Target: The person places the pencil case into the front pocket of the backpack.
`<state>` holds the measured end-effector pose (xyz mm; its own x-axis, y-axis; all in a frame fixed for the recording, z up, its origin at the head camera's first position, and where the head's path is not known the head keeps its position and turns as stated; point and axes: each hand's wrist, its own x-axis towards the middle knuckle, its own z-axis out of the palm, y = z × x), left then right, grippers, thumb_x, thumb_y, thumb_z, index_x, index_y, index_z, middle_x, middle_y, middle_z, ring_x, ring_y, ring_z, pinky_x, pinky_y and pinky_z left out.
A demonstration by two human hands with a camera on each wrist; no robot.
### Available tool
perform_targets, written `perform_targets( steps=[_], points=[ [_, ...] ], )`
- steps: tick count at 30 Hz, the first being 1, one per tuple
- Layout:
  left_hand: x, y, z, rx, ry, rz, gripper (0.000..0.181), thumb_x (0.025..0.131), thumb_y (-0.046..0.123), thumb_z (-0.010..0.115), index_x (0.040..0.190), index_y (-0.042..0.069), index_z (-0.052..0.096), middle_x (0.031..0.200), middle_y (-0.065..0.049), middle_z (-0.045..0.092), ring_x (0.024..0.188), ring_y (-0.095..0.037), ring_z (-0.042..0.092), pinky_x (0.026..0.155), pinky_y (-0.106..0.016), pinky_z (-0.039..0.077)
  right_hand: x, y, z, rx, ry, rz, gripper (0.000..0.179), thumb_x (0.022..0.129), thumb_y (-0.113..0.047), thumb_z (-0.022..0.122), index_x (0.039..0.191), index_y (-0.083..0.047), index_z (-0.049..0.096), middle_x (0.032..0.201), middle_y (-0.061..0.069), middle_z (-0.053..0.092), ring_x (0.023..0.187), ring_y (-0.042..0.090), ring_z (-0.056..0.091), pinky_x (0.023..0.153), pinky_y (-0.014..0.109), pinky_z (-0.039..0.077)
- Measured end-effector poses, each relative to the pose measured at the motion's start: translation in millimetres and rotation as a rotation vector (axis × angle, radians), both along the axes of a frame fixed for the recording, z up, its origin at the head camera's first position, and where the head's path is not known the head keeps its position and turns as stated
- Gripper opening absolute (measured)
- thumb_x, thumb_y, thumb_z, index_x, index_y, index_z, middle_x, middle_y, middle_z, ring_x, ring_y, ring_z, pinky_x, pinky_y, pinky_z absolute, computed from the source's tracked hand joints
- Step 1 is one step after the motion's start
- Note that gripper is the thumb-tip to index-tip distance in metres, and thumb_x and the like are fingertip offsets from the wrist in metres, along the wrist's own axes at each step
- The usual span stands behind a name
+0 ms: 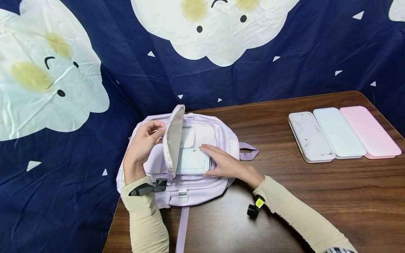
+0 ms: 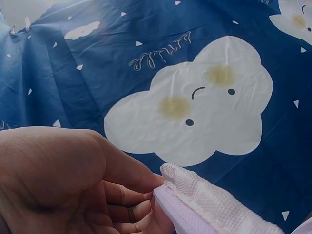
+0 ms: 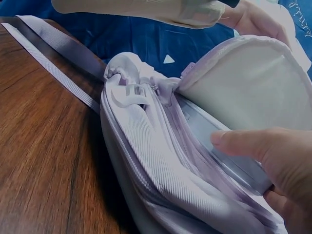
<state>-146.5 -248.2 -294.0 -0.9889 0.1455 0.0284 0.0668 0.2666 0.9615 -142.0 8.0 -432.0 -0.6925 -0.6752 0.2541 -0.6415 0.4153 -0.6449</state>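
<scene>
Left hand: fingers bent in, thumb and fingertips pinching the rim of the pocket flap; tips closed down on the fabric, no gap seen. Flap stands tilted up, pale lining facing right. Left wrist view agrees: thumb tip on the flap's edge, other fingers curled beneath.

Lavender backpack lies on the wood table, pocket uncovered. Pale blue case sits in that pocket, its left part behind the flap. A long strap runs from the bag toward the near edge of the view.

Right hand: wide, thumb and fingers spread, fairly straight, touching the right end of the pale blue case. Thumb at the near side, fingertips at the far side; firmness of contact can't be told. Strap loop just beyond, on the table.

Far right, side by side: smudged white case, light blue case, pink case, well apart from the hands.

Writing: outlined script on the navy cloud-print curtain, upside down, not read with confidence. Partial script at the right wrist view's top right corner, cut off. Yellow tag at the right wrist: marks too small.
</scene>
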Motion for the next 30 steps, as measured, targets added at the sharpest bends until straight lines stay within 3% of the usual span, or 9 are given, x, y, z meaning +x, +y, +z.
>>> perform_targets(
  steps=[15, 30],
  points=[
    [0.6, 0.4, -1.5, 0.018, 0.003, 0.002, 0.005, 0.097, 0.004, 0.051, 0.100, 0.002, 0.054, 0.083, 0.003, 0.055, 0.074, -0.005, 0.055, 0.066, -0.018, 0.052, -5.0, -24, 1.3, 0.054, -0.014, 0.021, 0.091, 0.077, -0.035, 0.079, 0.147, -0.003, 0.030, 0.152, 0.019, 0.030, 0.142, 0.027, 0.028, 0.118, 0.039, 0.023],
    [2.7, -2.3, -1.3, 0.026, 0.005, -0.002, 0.006, 0.097, 0.005, 0.051, 0.099, 0.001, 0.054, 0.084, 0.003, 0.055, 0.076, -0.005, 0.056, 0.067, -0.019, 0.053, 10.1, -27, 1.7, 0.074, -0.047, -0.082, 0.084, 0.082, -0.035, 0.075, 0.147, -0.003, 0.031, 0.150, 0.022, 0.033, 0.140, 0.033, 0.031, 0.116, 0.042, 0.026]
  ],
)
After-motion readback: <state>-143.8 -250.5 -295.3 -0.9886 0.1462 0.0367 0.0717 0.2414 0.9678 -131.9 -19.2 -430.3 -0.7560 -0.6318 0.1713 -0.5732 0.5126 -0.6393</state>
